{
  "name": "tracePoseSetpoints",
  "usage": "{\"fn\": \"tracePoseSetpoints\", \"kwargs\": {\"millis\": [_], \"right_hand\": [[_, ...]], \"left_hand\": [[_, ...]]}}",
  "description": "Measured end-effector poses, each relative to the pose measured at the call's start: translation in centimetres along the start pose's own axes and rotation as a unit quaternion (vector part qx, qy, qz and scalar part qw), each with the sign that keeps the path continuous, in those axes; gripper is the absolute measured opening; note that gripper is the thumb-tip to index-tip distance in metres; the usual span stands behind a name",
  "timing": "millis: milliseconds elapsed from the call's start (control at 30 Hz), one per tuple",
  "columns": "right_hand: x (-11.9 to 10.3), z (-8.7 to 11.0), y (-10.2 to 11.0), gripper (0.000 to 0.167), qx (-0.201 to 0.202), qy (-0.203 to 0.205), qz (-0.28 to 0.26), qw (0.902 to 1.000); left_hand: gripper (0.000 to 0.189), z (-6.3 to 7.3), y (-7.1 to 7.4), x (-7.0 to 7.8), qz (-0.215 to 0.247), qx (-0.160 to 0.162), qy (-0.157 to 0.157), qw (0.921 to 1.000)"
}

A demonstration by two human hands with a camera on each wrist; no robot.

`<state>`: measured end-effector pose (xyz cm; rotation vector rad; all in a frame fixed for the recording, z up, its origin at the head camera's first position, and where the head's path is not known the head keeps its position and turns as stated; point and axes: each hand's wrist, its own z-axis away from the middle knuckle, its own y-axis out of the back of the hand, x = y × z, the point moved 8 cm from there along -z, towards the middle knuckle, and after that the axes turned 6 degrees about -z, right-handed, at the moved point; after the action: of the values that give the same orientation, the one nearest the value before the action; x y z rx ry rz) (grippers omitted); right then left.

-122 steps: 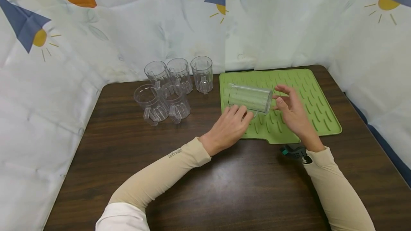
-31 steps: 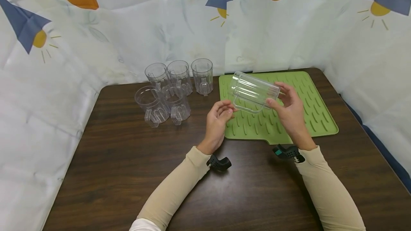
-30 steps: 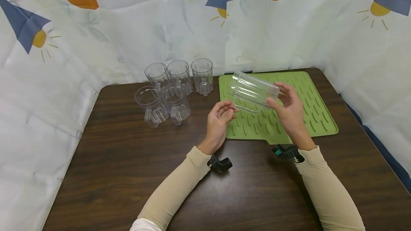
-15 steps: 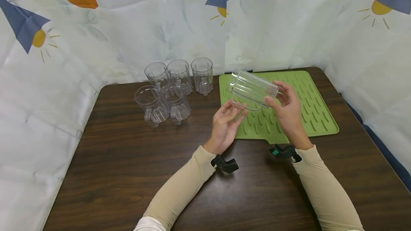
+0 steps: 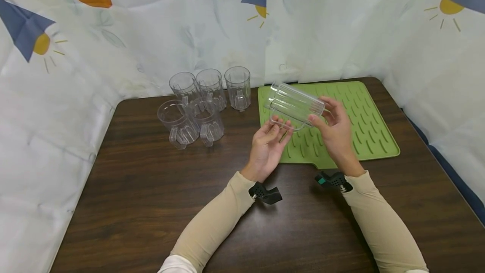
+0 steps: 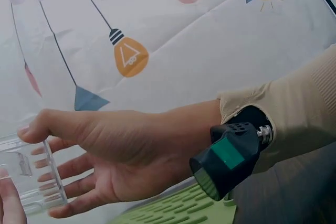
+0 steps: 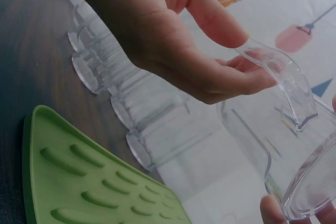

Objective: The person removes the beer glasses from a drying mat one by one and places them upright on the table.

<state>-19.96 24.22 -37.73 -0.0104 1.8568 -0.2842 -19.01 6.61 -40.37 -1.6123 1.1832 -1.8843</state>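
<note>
A clear plastic mug [image 5: 297, 102] is held tilted on its side above a green ridged mat [image 5: 375, 138], its handle facing down toward the person. My right hand [image 5: 338, 134] grips the right end, thumb in front and fingers behind; the left wrist view shows this right hand [image 6: 121, 150] spread around the mug's end. From below left, my left hand [image 5: 265, 148] pinches the handle. In the right wrist view, that left hand [image 7: 184, 51] has its thumb and curled fingers on the clear handle [image 7: 289, 87]. Right fingertips [image 7: 270, 208] show at the mug's end.
Several similar clear mugs stand upright on the dark wooden table [image 5: 151, 205] left of the mat, including a back one [image 5: 238, 89] and a front one [image 5: 178, 123]. A patterned white cloth [image 5: 170, 33] hangs around the table's far and side edges.
Earlier, the left hand lay palm down at the mug's handle and the right hand was off its end. Since then, the right hand has gripped that end; the left has turned and moved right along the handle.
</note>
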Motion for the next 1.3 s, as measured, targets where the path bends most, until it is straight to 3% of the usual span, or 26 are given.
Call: {"fn": "tracePoseSetpoints", "kwargs": {"millis": [300, 633, 833, 933, 1300], "right_hand": [[0.4, 0.2, -0.3, 0.055, -0.002, -0.006, 0.001, 1.0000], [0.7, 0.2, -1.1, 0.056, -0.019, -0.018, 0.006, 0.9996], [0.8, 0.5, -1.2, 0.052, -0.047, -0.029, 0.014, 0.9984], [0.7, 0.6, -1.4, 0.050, -0.061, -0.041, 0.011, 0.9972], [-0.7, 0.2, -0.6, 0.042, -0.070, -0.055, 0.005, 0.9960]], "left_hand": [[0.027, 0.3, 0.0, 0.1, 0.018, 0.014, -0.013, 0.9996], [0.024, 0.5, 0.5, 0.5, 0.014, 0.062, -0.033, 0.9975], [0.011, 0.7, 0.9, 0.3, 0.022, 0.096, -0.042, 0.9942], [0.014, 1.0, 1.1, 0.3, 0.023, 0.106, -0.047, 0.9930], [0.014, 0.8, 0.8, 1.5, 0.017, 0.075, -0.049, 0.9958]]}}
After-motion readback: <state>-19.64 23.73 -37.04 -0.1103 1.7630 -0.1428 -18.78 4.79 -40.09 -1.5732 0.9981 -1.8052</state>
